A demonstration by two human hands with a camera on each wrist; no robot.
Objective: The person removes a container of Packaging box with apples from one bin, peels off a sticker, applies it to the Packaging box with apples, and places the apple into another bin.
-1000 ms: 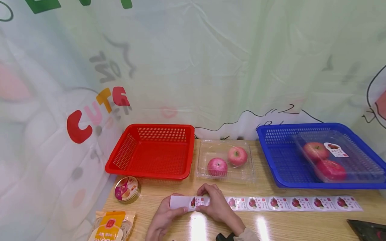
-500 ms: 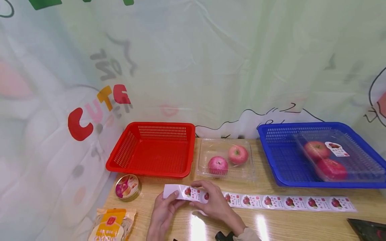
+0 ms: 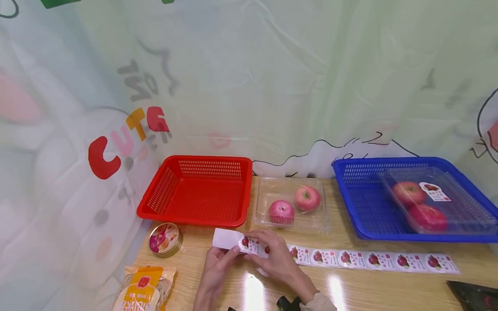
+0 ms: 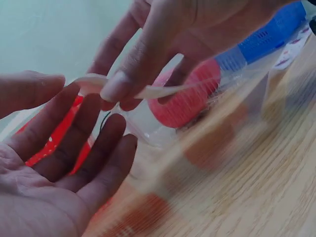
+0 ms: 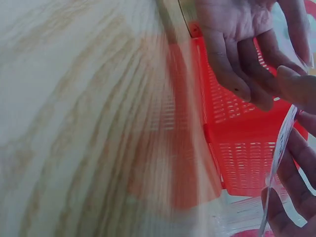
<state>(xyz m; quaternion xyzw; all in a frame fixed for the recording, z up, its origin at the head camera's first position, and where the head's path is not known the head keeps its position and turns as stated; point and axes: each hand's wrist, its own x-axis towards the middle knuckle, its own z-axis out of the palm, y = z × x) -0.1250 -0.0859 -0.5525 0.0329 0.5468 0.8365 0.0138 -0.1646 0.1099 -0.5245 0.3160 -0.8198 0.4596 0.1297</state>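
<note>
So, everything here hangs on how the sticker strip (image 3: pixel 345 258) runs compared with the two hands. Its long axis goes side to side, roughly across the person's front, with the far right end sagging a bit towards the near edge. Left end is up off the table (image 3: pixel 319 290), slanting, and that's the bit being worked on.

The left hand (image 3: pixel 216 263) has the blank end (image 3: pixel 225 238) pinched between thumb and fingertip, with the other fingers loosely bent and off the paper, as the left wrist view shows. The right hand (image 3: pixel 278 258) is gripping the strip just along from there, thumb on the near side and fingers on the far side. Can't tell from these angles which of its fingers really press the paper.

Now the key part imo: the first printed sticker (image 3: pixel 249 244) sits right between the two grips, with its text side next to the right hand's fingers, so I'd call the right hand nearer. The next one is half hidden by that hand. Past it, six more lie flat on the wood in a row.

Also, the clear box (image 3: pixel 264 194) with two apples (image 3: pixel 307 198) is straight beyond the right hand, not touching it, so again that's the closer hand.
</note>
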